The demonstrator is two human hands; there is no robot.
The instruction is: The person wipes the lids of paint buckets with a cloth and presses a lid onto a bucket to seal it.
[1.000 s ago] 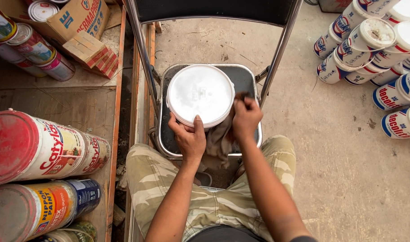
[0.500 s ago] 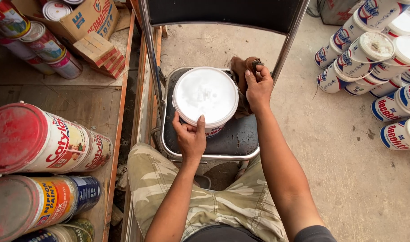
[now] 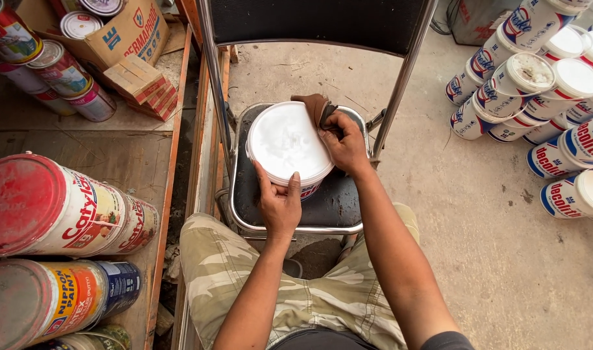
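Under the head camera stretches a bare concrete floor (image 3: pixel 478 259), and on it stands a folding metal chair (image 3: pixel 309 201) with a dark padded seat and chrome tube frame, its black backrest at the top of the view. Left of the chair runs a wooden shelf unit (image 3: pixel 115 142) carrying large paint cans (image 3: pixel 56 207) laid on their sides with red and rust-marked lids, smaller tins farther back, a cardboard box (image 3: pixel 124 32) and a few small packets (image 3: pixel 141 81). At the right edge of the floor lies a heap of white plastic tubs (image 3: pixel 543 97) with blue and red labels, well apart from the chair. The person's knees in camouflage trousers (image 3: pixel 296 291) fill the bottom, just in front of the seat edge.

On the chair seat, toward its rear, sits a white plastic paint bucket (image 3: pixel 288 144) with its white lid on, upright. The left hand (image 3: pixel 280 201) has its grip closed on the near rim of the bucket, thumb and fingers pressed against lid edge and side. The right hand (image 3: pixel 345 146) clasps a brown rag (image 3: pixel 314 107) against the far right rim of the lid; part of the rag bunches above the fingers, touching the bucket's edge
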